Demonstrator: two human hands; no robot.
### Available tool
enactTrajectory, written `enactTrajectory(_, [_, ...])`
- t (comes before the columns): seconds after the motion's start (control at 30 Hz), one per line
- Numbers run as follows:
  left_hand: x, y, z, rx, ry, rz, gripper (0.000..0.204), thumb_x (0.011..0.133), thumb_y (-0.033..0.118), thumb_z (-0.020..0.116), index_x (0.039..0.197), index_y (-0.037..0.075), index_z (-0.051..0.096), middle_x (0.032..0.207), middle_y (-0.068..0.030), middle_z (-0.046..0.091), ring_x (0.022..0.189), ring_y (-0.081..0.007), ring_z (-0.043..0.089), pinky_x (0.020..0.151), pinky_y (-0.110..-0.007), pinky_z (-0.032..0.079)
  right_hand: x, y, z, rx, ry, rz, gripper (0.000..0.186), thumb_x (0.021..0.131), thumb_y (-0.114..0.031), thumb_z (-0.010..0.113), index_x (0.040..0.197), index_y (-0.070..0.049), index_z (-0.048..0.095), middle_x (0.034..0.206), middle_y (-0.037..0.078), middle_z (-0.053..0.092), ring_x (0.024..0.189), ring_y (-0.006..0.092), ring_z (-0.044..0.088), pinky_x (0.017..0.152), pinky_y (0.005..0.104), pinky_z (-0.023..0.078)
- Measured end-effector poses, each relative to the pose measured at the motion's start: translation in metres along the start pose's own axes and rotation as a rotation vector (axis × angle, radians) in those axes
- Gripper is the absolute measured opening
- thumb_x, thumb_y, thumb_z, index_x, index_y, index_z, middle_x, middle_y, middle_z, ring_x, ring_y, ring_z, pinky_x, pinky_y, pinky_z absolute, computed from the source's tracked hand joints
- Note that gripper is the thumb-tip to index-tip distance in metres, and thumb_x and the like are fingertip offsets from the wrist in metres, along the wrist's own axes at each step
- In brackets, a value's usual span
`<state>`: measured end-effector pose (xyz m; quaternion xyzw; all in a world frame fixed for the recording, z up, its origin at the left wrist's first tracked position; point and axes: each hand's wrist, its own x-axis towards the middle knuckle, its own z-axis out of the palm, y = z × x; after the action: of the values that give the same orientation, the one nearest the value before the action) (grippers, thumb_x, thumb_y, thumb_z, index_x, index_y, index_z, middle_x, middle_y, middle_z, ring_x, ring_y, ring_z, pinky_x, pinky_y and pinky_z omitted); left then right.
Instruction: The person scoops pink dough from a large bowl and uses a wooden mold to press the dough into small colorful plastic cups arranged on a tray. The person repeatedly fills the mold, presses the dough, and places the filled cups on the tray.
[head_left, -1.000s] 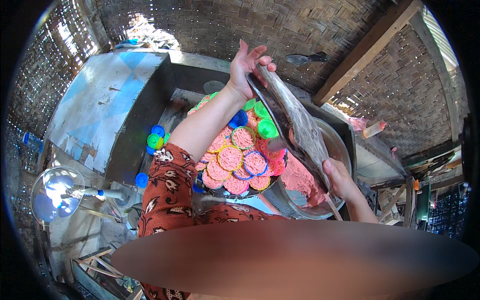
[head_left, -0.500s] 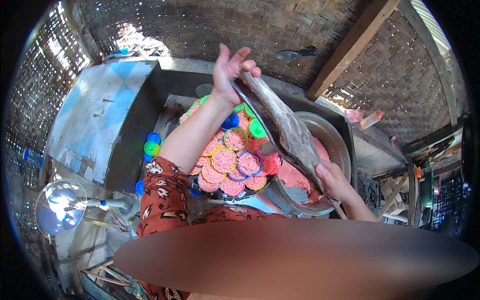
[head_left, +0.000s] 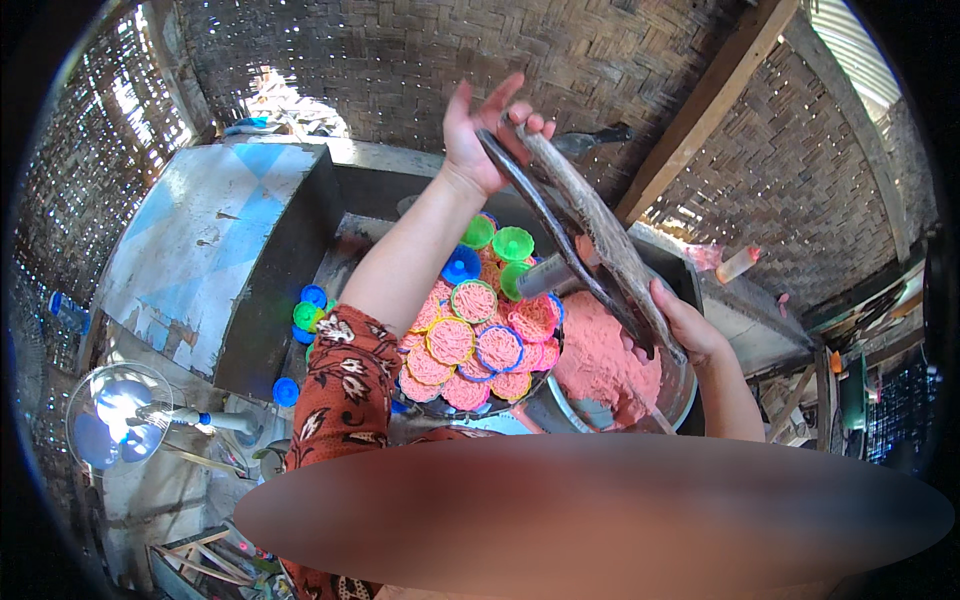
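My left hand [head_left: 480, 145] grips the upper end of a long, weathered wooden press [head_left: 605, 235], some fingers raised. My right hand [head_left: 685, 325] is wrapped round its lower end. The press's two long bars are apart, and a grey metal cylinder [head_left: 545, 275] shows between them, with pink paste near it. Beneath, a heap of pink strand-patterned rounds [head_left: 450, 340] sits in small coloured scalloped moulds, with some green moulds [head_left: 512, 243] on top. At the right, under the press, a large metal basin [head_left: 680, 405] holds pink paste [head_left: 600, 360].
A painted, peeling board [head_left: 210, 250] is at left, with loose blue moulds [head_left: 285, 392] beside it and a fan [head_left: 115, 415] lower left. Woven walls [head_left: 450, 50] and a wooden post [head_left: 705, 110] surround the work spot. A bottle [head_left: 738, 263] lies on the right ledge.
The press has moved slightly up and right, with my right hand higher. Its bars now stand further apart, showing more of the cylinder and pink paste between them. More green moulds are visible.
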<state>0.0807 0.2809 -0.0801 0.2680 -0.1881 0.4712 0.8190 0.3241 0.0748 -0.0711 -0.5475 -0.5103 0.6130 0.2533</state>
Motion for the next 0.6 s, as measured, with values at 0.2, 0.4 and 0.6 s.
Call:
enactTrajectory(0.2, [-0.01, -0.007, -0.055, -0.018, 0.251, 0.074, 0.053, 0.081, 0.051, 0.046, 0.109, 0.008, 0.056, 0.058, 0.0001, 0.046, 0.061, -0.0183, 0.049, 0.075, -0.038, 0.042, 0.027, 0.0, -0.01, -0.135, 0.02, 0.051, 0.056, 0.086, -0.057, 0.033, 0.107, -0.008, 0.049, 0.068, 0.006, 0.056, 0.052, 0.0129, 0.055, 0.046, 0.0259, 0.046])
enactTrajectory(0.4, [-0.026, -0.003, -0.06, 0.024, 0.34, 0.095, 0.045, 0.081, 0.052, 0.046, 0.093, 0.011, 0.061, 0.049, 0.0003, 0.042, 0.053, -0.0184, 0.046, 0.066, -0.039, 0.042, 0.035, 0.008, -0.011, -0.285, 0.097, -0.008, 0.061, 0.084, -0.059, 0.037, 0.095, -0.002, 0.056, 0.063, 0.007, 0.055, 0.048, 0.0126, 0.052, 0.043, 0.0265, 0.043])
enactTrajectory(0.6, [-0.029, 0.017, -0.064, 0.036, 0.338, 0.159, 0.043, 0.081, 0.051, 0.047, 0.09, 0.011, 0.062, 0.047, 0.0031, 0.038, 0.049, -0.0146, 0.044, 0.061, -0.036, 0.043, 0.053, 0.01, 0.003, -0.358, 0.175, 0.022, 0.061, 0.085, -0.057, 0.039, 0.076, 0.0, 0.06, 0.051, 0.005, 0.05, 0.043, 0.0119, 0.048, 0.038, 0.0262, 0.037])
